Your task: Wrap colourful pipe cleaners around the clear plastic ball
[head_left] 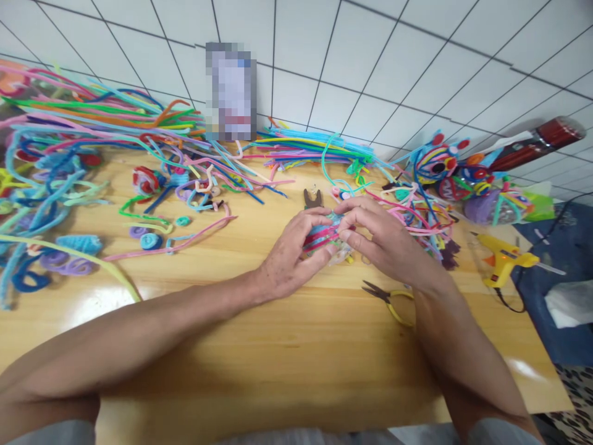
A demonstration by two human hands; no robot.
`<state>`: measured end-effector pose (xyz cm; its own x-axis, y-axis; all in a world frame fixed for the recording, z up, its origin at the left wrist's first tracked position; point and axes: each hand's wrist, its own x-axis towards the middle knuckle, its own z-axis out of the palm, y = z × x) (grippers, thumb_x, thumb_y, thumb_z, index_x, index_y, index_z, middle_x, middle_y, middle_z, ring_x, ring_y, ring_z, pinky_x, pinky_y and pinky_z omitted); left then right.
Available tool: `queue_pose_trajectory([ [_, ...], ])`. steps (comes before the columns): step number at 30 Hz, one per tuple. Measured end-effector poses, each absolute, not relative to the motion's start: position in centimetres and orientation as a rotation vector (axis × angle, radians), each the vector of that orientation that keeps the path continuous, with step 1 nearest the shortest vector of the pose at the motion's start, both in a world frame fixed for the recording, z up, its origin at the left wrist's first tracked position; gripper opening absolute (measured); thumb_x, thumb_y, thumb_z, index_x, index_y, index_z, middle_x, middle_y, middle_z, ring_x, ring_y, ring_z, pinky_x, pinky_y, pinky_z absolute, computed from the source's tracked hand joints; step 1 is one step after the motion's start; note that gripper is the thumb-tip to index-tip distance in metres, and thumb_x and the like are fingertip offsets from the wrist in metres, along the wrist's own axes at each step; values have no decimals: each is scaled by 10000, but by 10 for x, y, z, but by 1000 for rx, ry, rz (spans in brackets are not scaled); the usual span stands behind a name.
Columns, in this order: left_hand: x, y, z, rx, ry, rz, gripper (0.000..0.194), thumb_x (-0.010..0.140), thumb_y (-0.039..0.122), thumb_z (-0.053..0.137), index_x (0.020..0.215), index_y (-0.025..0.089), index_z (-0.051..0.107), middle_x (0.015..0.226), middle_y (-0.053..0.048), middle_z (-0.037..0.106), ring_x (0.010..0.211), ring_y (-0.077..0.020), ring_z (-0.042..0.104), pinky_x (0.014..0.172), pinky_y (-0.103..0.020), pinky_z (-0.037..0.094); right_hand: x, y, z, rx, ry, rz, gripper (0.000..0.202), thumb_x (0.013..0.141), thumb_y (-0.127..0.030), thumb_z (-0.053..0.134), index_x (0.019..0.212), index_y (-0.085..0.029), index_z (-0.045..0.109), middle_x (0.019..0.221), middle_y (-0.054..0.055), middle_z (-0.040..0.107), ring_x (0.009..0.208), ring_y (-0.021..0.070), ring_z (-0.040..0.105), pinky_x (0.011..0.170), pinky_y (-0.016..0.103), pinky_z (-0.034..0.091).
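Observation:
A small craft piece (319, 237) of light blue and pink pipe cleaner is between my two hands, above the wooden table (259, 364). My left hand (296, 250) wraps its fingers and thumb round the piece from the left. At its right side, my right hand (380, 238) has its thumb and fingertips pinched together on it. My fingers hide much of the piece. Just behind my hands lie dark plier jaws (313, 198). Yellow-handled scissors or pliers (398, 307) rest on the table beside my right wrist.
Pipe cleaners (55, 185) are heaped at the left, with another bundle (319, 148) along the tiled wall. Coiled pieces (151, 241) lie left of my hands. At the right are decorated figures (435, 164), a dark red cylinder (542, 142) and a corded yellow glue gun (504, 259).

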<state>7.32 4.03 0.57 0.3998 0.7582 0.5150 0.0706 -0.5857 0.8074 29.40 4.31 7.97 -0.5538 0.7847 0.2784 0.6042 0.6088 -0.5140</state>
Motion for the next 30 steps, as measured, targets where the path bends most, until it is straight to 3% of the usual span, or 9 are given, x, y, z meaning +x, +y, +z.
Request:
queue_pose_trajectory([
  [10, 80, 39, 8, 1758, 831, 1208, 164, 1032, 262, 597, 1190, 223, 585, 1419, -130, 659, 1372, -241, 618, 1188, -444, 491, 297, 43, 82, -1122, -2244, 511, 55, 1014, -249, 652, 1052, -278, 680, 1188, 64, 727, 1185, 276, 679, 1041, 474, 528],
  [21, 82, 40, 4, 1761, 836, 1237, 162, 1023, 250, 598, 1181, 221, 579, 1404, -134, 660, 1361, -238, 623, 1195, -449, 484, 291, 38, 85, -1130, -2221, 428, 91, 984, -214, 670, 907, -263, 664, 848, 11, 675, 808, 207, 639, 789, 387, 506],
  [30, 82, 38, 9, 1751, 841, 1223, 176, 1024, 337, 643, 1155, 227, 598, 1384, -138, 682, 1357, -263, 637, 1172, -478, 503, 282, 37, 76, -1192, -2198, 424, 122, 975, -208, 651, 857, -240, 655, 807, 15, 649, 743, 178, 604, 691, 332, 473],
])
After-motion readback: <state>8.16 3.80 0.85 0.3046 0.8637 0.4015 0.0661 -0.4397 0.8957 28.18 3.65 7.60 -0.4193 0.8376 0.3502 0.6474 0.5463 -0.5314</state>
